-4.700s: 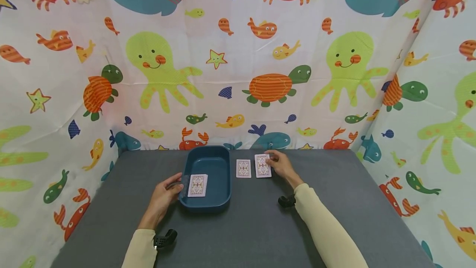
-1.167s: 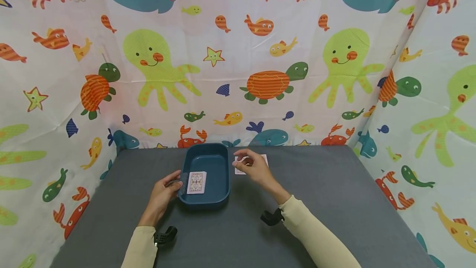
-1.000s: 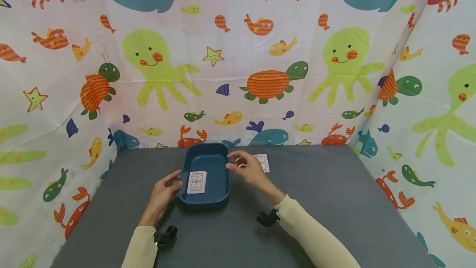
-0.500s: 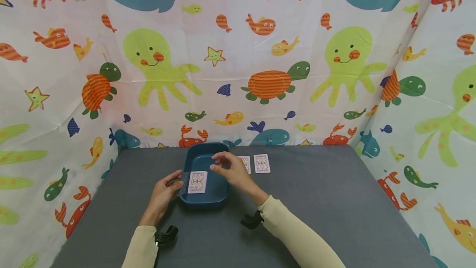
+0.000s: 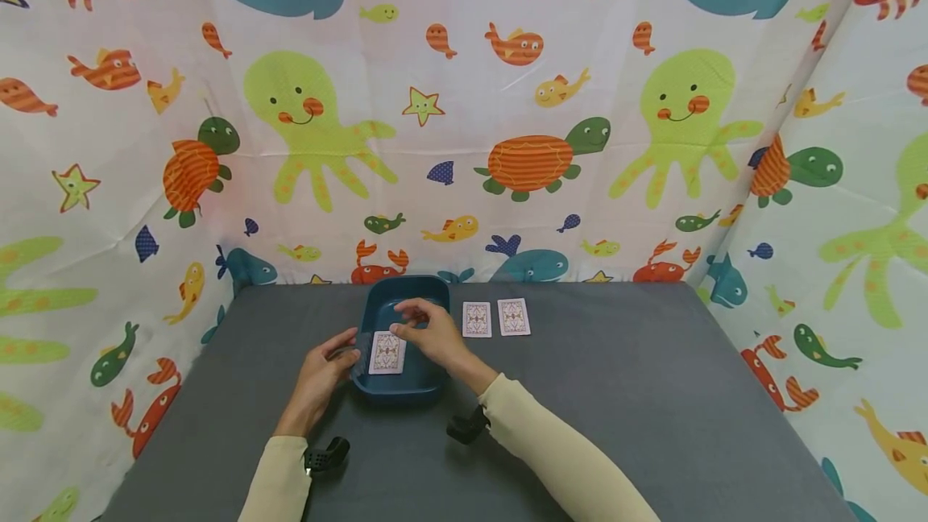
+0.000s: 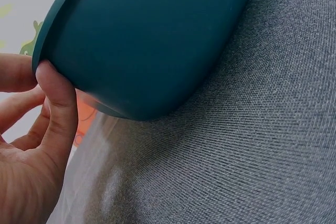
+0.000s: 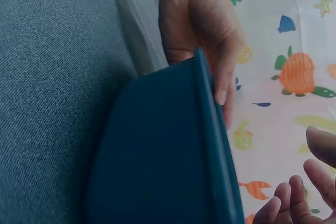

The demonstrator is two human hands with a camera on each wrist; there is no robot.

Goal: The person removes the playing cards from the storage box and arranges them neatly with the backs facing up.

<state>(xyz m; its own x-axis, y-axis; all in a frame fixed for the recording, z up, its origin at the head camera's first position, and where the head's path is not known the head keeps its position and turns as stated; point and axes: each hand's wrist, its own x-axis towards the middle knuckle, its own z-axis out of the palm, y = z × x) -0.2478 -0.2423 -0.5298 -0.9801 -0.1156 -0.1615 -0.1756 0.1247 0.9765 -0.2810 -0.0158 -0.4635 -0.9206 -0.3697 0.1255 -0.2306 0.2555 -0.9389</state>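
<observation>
Dark teal plastic tray point(image 5: 406, 389), rectangular with rounded corners and raised walls, sits on the grey fabric-covered table point(image 5: 616, 409), left of centre and toward the far edge. The outer wall is smooth and matte in the left wrist view point(image 6: 152, 40); the rim reads as a thin edge in the right wrist view point(image 7: 210, 129).

Inside the tray, on the near-left part of its floor, lies one playing card point(image 5: 387, 353), back up: white border, ornate reddish-brown pattern. It lies flat, roughly square to the tray walls.

Left hand point(image 5: 319, 381) grips the tray's left rim; thumb on the outer wall point(image 6: 55, 103), fingers curled over the edge.

Right hand point(image 5: 431, 333) hangs over the tray interior, just beyond the card. Fingers loosely curled with thumb and fingertips drawn near each other. Whether they touch the card or pinch anything cannot be told; the right wrist view shows only bare fingertips point(image 7: 294, 192) at frame edge.

Two more back-up cards of the same pattern lie side by side on the table, just right of the tray: left card point(image 5: 476, 319), right card point(image 5: 513, 316), close together but apart.

Both forearms wear cream sleeves. Sea-creature printed curtain point(image 5: 464, 103) hangs behind and to both sides of the table.
</observation>
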